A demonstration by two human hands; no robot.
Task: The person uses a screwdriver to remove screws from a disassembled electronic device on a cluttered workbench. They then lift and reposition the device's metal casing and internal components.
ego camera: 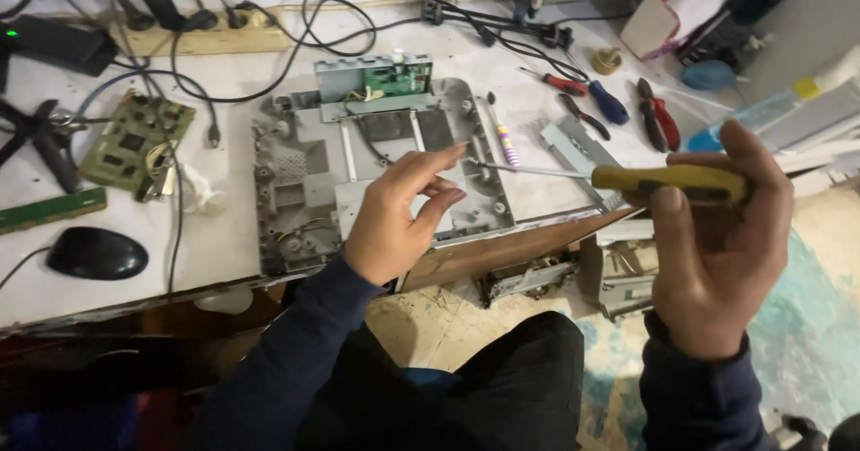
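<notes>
Screwdriver [618, 176], yellow-handled, is held level above the near edge of the bench [215, 245]. Right hand [717, 245] is closed around the handle, thumb along its near side. The metal shaft runs leftward from that grip, and its tip ends just beside the fingertips of the left hand [399, 214]. Left hand is raised over the bench with fingers loosely curled and pinched toward the thumb; whether it holds a small part at the tip cannot be determined.

Directly beneath and beyond both hands lies a grey plastic chassis [305, 182], opened flat, with a green circuit board [394, 79] fitted in a metal bracket at its far edge. A second green circuit board [134, 137] lies loose well to the left, and a black mouse [97, 254] sits near the bench front on that side. To the right of the chassis are a blue-handled screwdriver [605, 100] and red-handled pliers [661, 115]. A power strip [210, 39] with several cables lies along the far side.
</notes>
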